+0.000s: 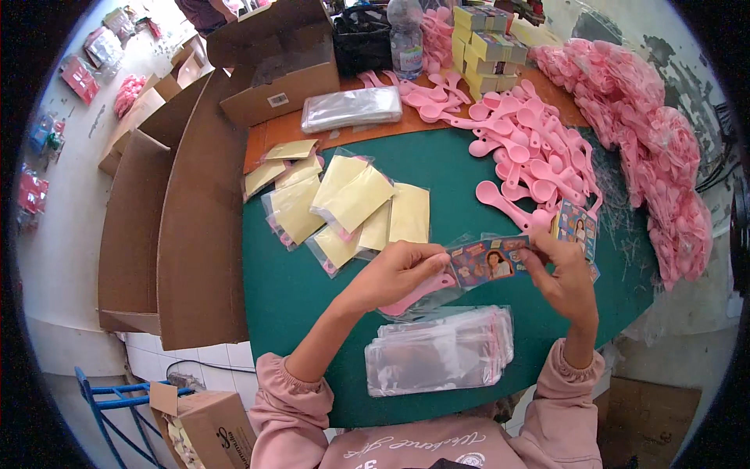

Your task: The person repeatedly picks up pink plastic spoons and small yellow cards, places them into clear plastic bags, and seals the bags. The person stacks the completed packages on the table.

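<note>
My left hand [400,273] pinches a clear plastic bag [449,295] with a pink measuring spoon [420,294] in it. My right hand [562,273] grips the right end of a colourful printed card [492,263]. The card's left end meets the bag by my left fingertips; how far it sits inside I cannot tell. Just below lies a stack of empty clear bags [437,356]. More printed cards [578,225] lie beyond my right hand, partly hidden by it. Ahead spreads a heap of loose pink spoons [535,144].
Filled bags with pale yellow cards [355,195] lie at the left of the green table [457,168]. A large cardboard box [199,211] flanks its left edge. Behind are a plastic-wrapped pack [351,108], a bottle [405,39] and card stacks [490,51]. Bagged pink spoons [633,133] line the right.
</note>
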Motion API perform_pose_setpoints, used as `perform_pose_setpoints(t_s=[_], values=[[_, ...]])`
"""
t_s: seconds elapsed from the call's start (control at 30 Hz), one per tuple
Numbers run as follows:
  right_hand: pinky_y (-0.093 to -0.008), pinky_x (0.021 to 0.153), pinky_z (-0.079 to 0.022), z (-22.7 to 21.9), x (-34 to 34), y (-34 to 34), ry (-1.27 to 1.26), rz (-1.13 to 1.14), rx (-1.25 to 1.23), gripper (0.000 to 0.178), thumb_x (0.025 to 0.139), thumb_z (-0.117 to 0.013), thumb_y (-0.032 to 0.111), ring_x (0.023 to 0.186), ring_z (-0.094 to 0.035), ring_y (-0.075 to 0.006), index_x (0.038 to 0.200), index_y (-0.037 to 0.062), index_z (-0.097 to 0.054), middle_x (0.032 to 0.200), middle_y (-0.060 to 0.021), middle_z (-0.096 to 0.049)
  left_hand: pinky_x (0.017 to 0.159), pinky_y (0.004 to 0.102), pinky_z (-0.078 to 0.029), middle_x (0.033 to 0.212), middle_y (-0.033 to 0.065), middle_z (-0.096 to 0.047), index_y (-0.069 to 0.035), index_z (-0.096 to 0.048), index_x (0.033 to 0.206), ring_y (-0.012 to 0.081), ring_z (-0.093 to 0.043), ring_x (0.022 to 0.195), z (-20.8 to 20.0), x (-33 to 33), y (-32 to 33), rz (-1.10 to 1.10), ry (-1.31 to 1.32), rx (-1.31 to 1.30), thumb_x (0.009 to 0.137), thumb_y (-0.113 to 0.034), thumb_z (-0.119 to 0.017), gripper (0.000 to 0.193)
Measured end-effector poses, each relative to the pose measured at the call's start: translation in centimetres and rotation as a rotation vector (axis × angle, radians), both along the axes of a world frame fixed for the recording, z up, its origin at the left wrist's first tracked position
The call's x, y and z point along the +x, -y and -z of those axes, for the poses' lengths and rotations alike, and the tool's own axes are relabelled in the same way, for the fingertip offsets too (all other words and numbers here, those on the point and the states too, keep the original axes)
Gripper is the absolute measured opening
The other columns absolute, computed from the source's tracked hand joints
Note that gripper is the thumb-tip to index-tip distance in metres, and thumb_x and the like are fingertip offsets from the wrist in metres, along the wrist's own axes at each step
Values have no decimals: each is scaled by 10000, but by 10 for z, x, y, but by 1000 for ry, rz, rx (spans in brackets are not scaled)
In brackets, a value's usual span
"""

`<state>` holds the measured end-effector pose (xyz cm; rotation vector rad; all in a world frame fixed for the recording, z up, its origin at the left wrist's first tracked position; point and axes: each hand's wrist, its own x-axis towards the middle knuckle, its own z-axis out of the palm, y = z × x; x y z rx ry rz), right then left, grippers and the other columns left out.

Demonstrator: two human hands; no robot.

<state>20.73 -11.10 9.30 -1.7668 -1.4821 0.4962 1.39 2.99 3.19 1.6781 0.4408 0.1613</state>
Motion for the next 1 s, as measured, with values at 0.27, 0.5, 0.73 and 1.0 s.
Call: perform_pose_setpoints(t_s=[0.27,0.5,0.73,1.0], values=[[-350,555,-440,9,-12,-15,89,-379,-326,231,771,-609,146,608,-570,-278,949,20,-533,707,-168,-568,629,261,-418,716,47,-562,-43,-498,1175,91,-472,652,-8,6,15,160,-9,148,911,-232,-463,327],[-313,682,-464,30,-5,-19,-13,-441,-138,379,738,-662,170,834,-577,-230,1067,45,-522,966,-125,-565,674,301,-445,825,125,-637,-103,-176,1391,186,-599,700,-5,11,20,113,-12,143,904,-231,-468,582],[-275,752,-448,11,85,-15,-571,-401,-63,420,823,-565,343,831,-554,-150,1097,24,-556,1110,-64,-529,588,281,-450,766,90,-629,-94,-237,1373,145,-564,601,-11,7,18,39,-18,156,908,-195,-456,524],[-705,936,-122,0,159,-25,1213,821,23,507,701,-595,24,1297,-187,-332,1138,277,-546,1390,-33,-274,601,233,-440,787,36,-608,-87,-410,1283,65,-516,665,-13,7,13,36,-64,109,913,-186,-454,385]])
